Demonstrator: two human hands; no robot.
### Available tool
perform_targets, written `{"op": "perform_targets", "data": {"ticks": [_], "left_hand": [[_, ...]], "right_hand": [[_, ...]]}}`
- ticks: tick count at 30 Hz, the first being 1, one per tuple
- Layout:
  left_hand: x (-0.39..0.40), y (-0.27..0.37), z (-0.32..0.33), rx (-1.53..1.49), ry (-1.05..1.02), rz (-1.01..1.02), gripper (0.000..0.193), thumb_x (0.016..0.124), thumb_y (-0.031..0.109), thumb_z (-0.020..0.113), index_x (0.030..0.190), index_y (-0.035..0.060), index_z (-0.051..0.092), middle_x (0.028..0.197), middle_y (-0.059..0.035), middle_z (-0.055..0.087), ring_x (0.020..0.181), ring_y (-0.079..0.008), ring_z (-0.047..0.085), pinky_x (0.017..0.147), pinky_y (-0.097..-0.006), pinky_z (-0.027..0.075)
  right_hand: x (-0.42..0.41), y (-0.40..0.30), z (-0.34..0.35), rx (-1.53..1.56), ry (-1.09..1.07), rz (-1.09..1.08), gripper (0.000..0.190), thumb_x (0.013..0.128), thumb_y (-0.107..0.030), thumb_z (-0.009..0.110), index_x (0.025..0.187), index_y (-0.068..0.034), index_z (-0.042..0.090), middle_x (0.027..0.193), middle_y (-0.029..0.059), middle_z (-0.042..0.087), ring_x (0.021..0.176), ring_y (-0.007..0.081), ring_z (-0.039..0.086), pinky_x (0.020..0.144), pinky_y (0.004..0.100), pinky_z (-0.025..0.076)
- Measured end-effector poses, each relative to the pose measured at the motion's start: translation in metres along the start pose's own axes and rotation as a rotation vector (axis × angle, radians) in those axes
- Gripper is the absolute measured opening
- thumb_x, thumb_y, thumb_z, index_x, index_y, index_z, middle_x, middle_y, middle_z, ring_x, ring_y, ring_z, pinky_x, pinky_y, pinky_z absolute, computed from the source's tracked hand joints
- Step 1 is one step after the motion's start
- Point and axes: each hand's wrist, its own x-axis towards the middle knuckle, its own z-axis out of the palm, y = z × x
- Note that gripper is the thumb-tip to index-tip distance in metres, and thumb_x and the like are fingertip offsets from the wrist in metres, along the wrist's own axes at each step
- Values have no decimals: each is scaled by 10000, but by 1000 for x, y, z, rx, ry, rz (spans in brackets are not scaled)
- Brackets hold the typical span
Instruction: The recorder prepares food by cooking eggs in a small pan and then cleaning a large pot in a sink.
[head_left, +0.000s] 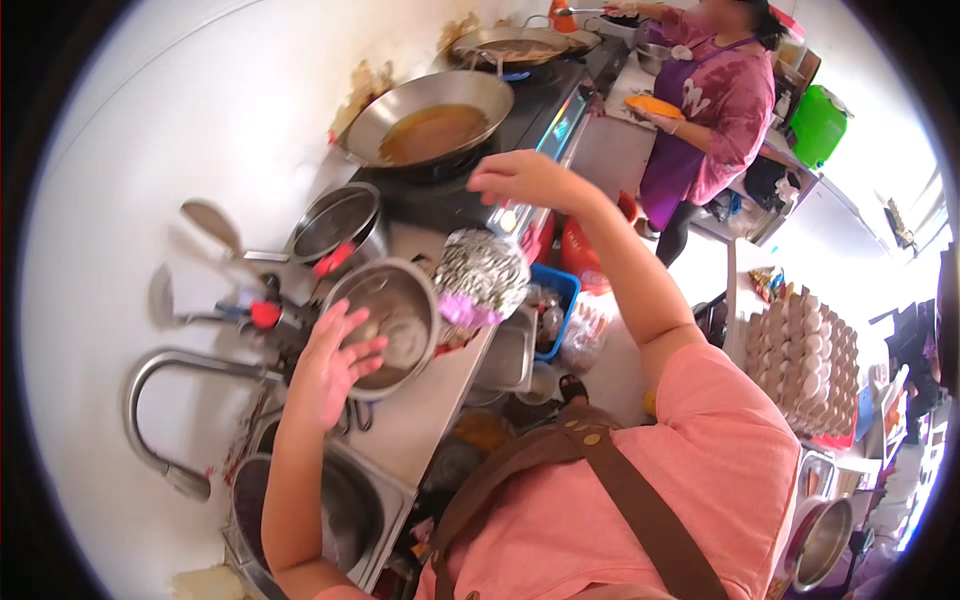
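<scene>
My left hand (339, 365) is empty with its fingers apart, over the left side of a round metal bowl (420, 300) that holds some clear liquid. My right hand (517, 180) hangs over the front of the black gas stove (420, 196), near a large wok (360, 135) of brownish liquid; its fingers are bent and I see nothing in them. Between the hands, a crumpled foil-covered thing (482, 271) with a pink lower edge sits on the counter. Behind the bowl is a metal pot (381, 225) with a strainer or lid in it.
A sink (401, 487) with a curved faucet (135, 397) lies at lower left, with ladles (211, 225) above. A co-worker (720, 112) in a purple apron stands beyond the stove, near another wok (517, 34). Stacked egg trays (795, 360) stand at right, a blue basket (574, 289) beside the counter.
</scene>
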Motion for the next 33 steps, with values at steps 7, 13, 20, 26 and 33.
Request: {"op": "perform_targets", "data": {"ticks": [7,13,20,26,33], "left_hand": [[39,11,26,-33,245,23,505,873,327,440,1281,83,268,1246,-137,365,915,-245,526,739,-327,447],[65,18,49,-127,497,-14,390,853,343,477,1158,113,399,1099,-98,501,803,-183,560,671,-279,468],[96,12,69,-186,621,-129,305,834,275,512,1086,110,469,833,3,544,637,-107,487,525,-206,379],[82,16,73,-308,714,17,272,848,200,492,1093,83,491,682,48,436,542,-49,368,462,-167,311],[66,22,75,-455,582,222,286,877,142,436,1134,15,441,633,48,351,513,-33,326,428,-153,281]], "right_hand": [[54,210,-176,294,247,354,213,772,-237,536,886,-69,602,751,59,603,615,128,558,525,257,450],[172,355,-227,396,692,510,261,732,-237,531,898,-45,594,785,110,607,661,172,581,535,299,466],[213,439,-277,-323,603,455,241,684,-54,491,898,16,578,881,226,590,847,356,575,648,398,481],[184,382,-254,-709,657,117,344,705,7,494,1039,-29,418,1033,189,462,979,351,468,849,382,400],[175,354,-263,-1039,747,-10,320,748,-71,456,1067,-45,454,1006,170,500,926,344,497,807,402,417]]}}
